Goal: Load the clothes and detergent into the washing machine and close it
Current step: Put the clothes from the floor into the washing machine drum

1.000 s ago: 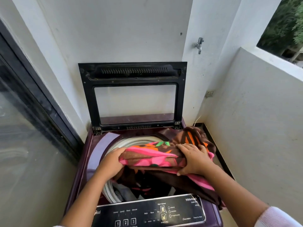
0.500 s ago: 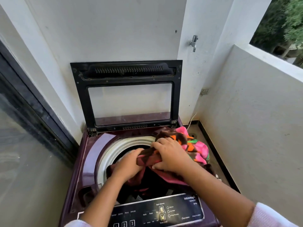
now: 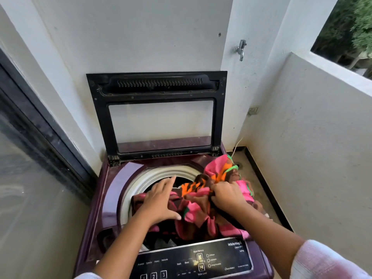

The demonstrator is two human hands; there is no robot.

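A purple top-loading washing machine (image 3: pixel 112 190) stands in front of me with its black glass lid (image 3: pixel 159 85) raised against the wall. A brown, pink and orange patterned cloth (image 3: pixel 198 210) lies bunched over the drum's white rim (image 3: pixel 141 182), part of it spilling over the machine's right side. My left hand (image 3: pixel 161 200) rests flat on the cloth's left part, fingers spread. My right hand (image 3: pixel 227 196) grips a bunch of the cloth at the right of the opening. Dark clothes show deep inside the drum. No detergent is in view.
The black control panel (image 3: pixel 197 260) runs along the machine's near edge. A sliding glass door (image 3: pixel 30 178) is on the left. A low white balcony wall (image 3: pixel 314 158) is on the right, with a tap (image 3: pixel 241 49) on the pillar and narrow floor between.
The cloth has been bunched up and pushed lower into the drum. My left hand let go of its edge and now lies spread on top; my right hand has regripped farther right.
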